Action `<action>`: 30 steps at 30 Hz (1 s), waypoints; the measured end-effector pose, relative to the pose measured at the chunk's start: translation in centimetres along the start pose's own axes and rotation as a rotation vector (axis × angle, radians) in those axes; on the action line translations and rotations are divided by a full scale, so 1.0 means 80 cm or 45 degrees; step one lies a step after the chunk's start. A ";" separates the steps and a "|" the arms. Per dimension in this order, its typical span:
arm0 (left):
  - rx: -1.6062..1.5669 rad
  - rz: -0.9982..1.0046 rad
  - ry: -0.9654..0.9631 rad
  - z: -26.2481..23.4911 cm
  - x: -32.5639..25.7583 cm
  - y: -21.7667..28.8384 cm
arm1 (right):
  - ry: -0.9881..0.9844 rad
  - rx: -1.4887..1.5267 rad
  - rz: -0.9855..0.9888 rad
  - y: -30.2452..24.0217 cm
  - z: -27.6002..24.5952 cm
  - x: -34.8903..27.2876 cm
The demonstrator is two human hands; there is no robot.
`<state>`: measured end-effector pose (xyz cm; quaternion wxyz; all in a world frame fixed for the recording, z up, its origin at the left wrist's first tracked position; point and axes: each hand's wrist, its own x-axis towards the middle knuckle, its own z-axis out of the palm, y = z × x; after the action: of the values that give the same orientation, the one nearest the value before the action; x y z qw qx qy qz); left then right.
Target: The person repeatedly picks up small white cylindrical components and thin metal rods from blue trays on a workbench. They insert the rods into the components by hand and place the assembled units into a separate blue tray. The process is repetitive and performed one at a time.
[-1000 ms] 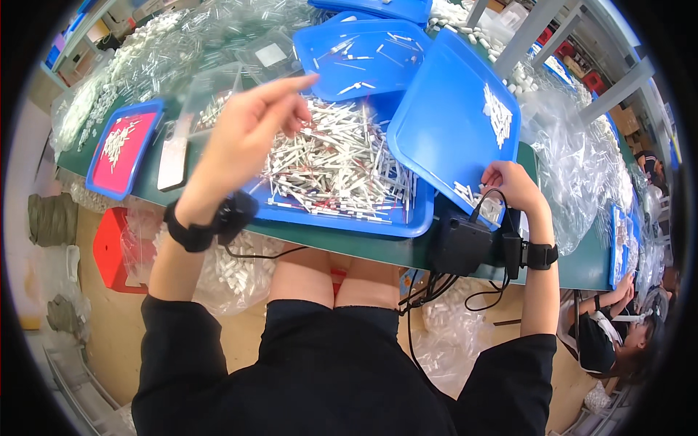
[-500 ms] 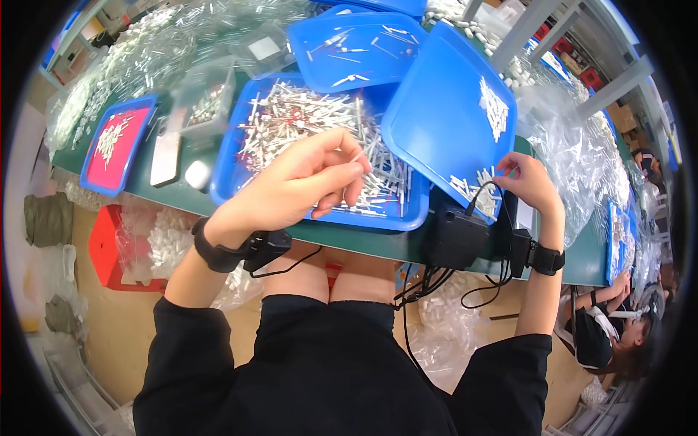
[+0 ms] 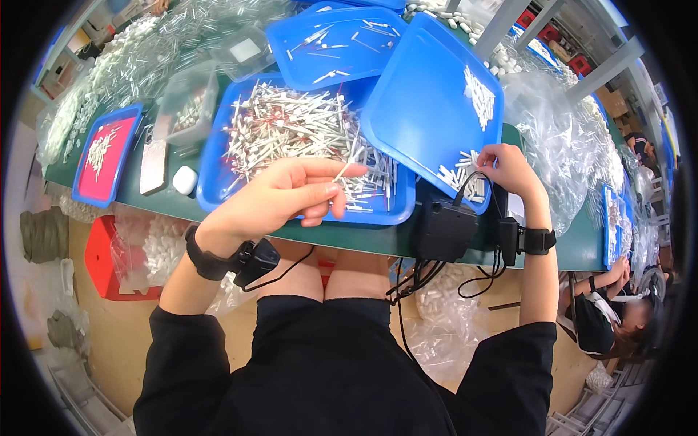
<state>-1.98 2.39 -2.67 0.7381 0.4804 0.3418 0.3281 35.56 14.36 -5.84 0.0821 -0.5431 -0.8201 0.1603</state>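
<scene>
My left hand point(image 3: 287, 192) is above the near edge of a large blue tray point(image 3: 211, 192) heaped with thin white sticks point(image 3: 291, 127). Between its thumb and forefinger is a slim white stick point(image 3: 342, 171), pointing up and away from me. My right hand point(image 3: 509, 172) is at the lower right corner of a tilted blue tray point(image 3: 422, 94), its bent fingertips together beside a small pile of white sticks point(image 3: 459, 171). Whatever is between those fingertips is hidden. Farther up that tray is another cluster of white sticks point(image 3: 478, 98).
A black box point(image 3: 445, 231) with cables is at the table's near edge. On the left are a blue tray with a pink bottom point(image 3: 87, 178), a phone-like slab point(image 3: 153, 167), a white case point(image 3: 185, 180) and a clear box point(image 3: 185, 105). Plastic bags point(image 3: 545, 131) lie right; a co-worker point(image 3: 607, 320) sits beyond.
My left hand has come lower and nearer to me, its forefinger straighter along the stick. My right fingers have drawn closer together by the small pile. The whole view has shifted slightly.
</scene>
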 end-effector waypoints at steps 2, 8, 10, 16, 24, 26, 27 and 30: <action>0.161 0.081 0.054 0.005 -0.002 -0.001 | 0.070 0.059 0.034 0.001 -0.002 -0.004; 0.575 0.361 0.235 0.022 -0.014 0.012 | 0.332 0.600 -0.068 -0.089 -0.068 -0.038; 0.767 0.585 0.380 0.034 -0.022 0.014 | 0.271 0.648 -0.178 -0.147 -0.079 -0.058; 0.931 0.990 0.521 0.056 -0.018 0.017 | 0.246 1.096 -0.303 -0.224 -0.037 -0.096; 1.193 1.085 0.531 0.055 -0.027 0.019 | 0.241 1.371 -0.287 -0.229 -0.022 -0.098; 1.240 1.122 0.530 0.055 -0.027 0.019 | 0.211 1.372 -0.281 -0.230 -0.022 -0.100; 1.276 1.146 0.527 0.055 -0.027 0.020 | 0.252 1.184 -0.363 -0.230 -0.023 -0.099; 1.299 1.170 0.503 0.056 -0.021 0.017 | 0.421 0.653 -0.614 -0.233 -0.022 -0.091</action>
<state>0.51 -0.71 0.30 0.1327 0.7929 0.3427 0.4860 22.83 1.33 2.69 0.3817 -0.3151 -0.8332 0.2467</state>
